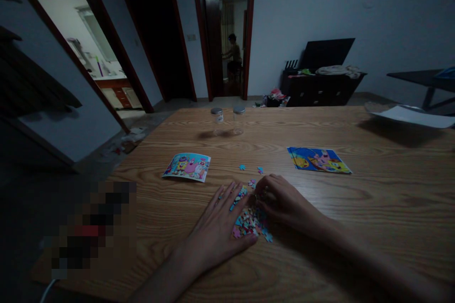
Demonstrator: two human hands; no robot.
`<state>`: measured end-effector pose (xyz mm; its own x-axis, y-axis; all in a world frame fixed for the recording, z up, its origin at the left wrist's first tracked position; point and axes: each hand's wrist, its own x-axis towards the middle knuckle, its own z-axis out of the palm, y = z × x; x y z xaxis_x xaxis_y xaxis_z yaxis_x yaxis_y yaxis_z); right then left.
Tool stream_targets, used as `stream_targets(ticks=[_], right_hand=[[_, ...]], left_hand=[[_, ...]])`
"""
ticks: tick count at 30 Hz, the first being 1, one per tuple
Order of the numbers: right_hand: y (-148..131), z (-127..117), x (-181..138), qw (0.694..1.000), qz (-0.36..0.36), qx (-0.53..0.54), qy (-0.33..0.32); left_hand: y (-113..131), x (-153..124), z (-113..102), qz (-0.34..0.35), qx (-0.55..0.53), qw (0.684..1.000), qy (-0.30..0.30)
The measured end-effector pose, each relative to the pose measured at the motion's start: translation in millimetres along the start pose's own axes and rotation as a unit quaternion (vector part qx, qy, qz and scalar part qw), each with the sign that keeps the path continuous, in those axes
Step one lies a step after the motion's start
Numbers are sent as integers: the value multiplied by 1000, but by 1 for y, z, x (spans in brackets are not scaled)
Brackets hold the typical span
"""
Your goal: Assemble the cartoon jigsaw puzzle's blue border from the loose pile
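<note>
A small heap of jigsaw puzzle pieces lies on the wooden table between my hands. My left hand rests flat with its fingers spread, along the left side of the heap and partly over it. At the heap's upper right, my right hand is closed with its fingertips turned down; whatever they hold is hidden. Just beyond the fingers lie a pink loose piece and two blue pieces, one loose piece left of the other piece. Cartoon picture cards lie farther out, a left card and a right card.
Two clear jars with metal lids, a left jar and a right jar, stand toward the table's far edge. White sheet-like material sits at the far right. A blurred-out patch covers the table's left side. A person sits beyond the doorway.
</note>
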<state>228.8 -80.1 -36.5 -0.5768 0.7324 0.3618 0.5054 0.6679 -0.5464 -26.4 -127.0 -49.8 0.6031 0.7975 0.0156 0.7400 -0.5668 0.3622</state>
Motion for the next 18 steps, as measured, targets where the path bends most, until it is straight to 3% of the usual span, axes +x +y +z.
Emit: stream_targets(ticks=[8,14,18], right_hand=[[2,-5,1,998,-37,-45,18],[4,-34,-3,995,-64,-27,-74],[3,-42,-3,997,-52,-16,-60]], left_hand=[[0,31,1,15,-21,999,35],[-5,25,0,37,-42,995,80],[4,26,-10,36,-60,989,132]])
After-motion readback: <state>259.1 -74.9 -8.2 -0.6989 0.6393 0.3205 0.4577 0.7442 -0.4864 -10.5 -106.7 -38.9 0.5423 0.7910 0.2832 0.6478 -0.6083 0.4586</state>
